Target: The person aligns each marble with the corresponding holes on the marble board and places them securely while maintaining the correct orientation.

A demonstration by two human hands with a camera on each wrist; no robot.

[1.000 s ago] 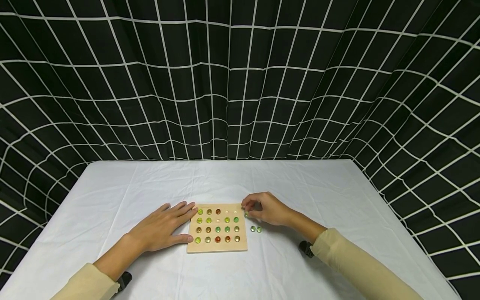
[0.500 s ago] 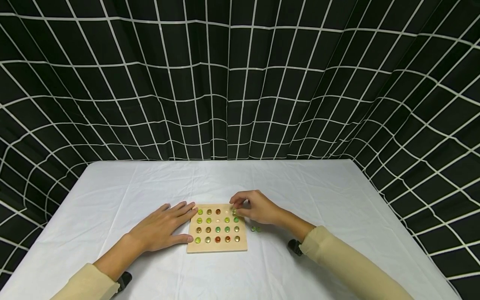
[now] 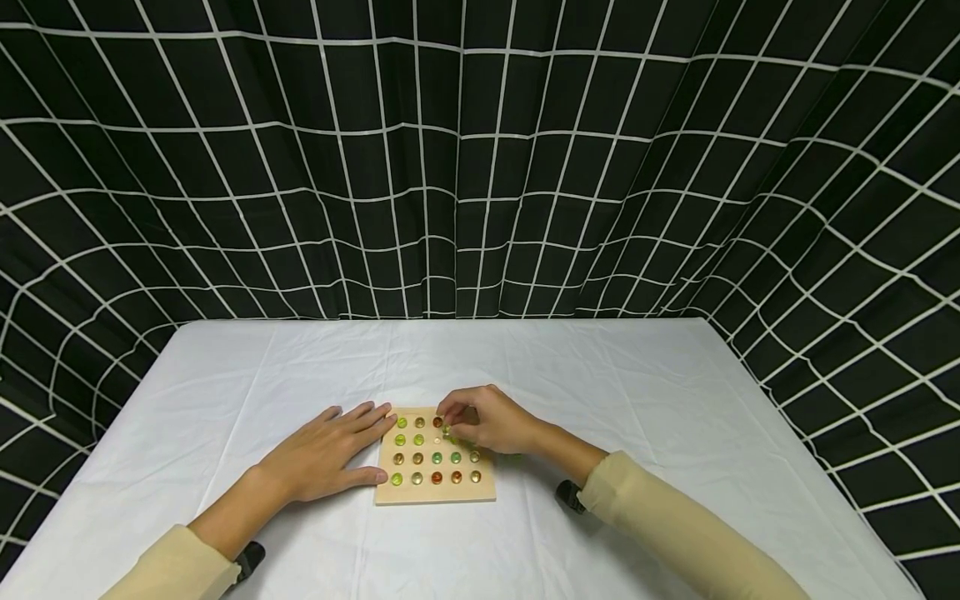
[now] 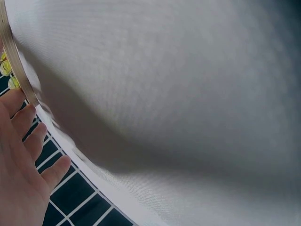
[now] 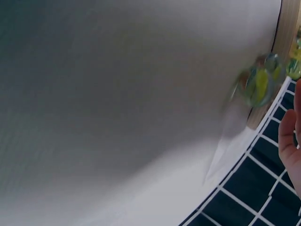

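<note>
A pale wooden board [image 3: 435, 497] with rows of shallow pits lies on the white cloth, bearing green, yellow-green, amber and red glass marbles [image 3: 437, 477]. My left hand [image 3: 322, 457] lies with fingers spread, its fingertips and thumb at the board's left edge; yellow marbles [image 4: 5, 68] show past those fingers in the left wrist view. Over the upper part of the board, my right hand [image 3: 498, 421] pinches a greenish glass marble [image 3: 446, 432] between thumb and fingers. It is near the red marble of the back row, and the hand hides the board's upper right corner.
Loose glass marbles with green swirls [image 5: 259, 85] lie on the cloth beside the board's right edge, largely covered by the right hand in the head view. A black curtain with white grid lines [image 3: 457, 167] stands behind the table [image 3: 600, 358].
My right hand has carried the pinched marble leftward, from beside the board's right edge to over its back rows. My left hand has stayed in place.
</note>
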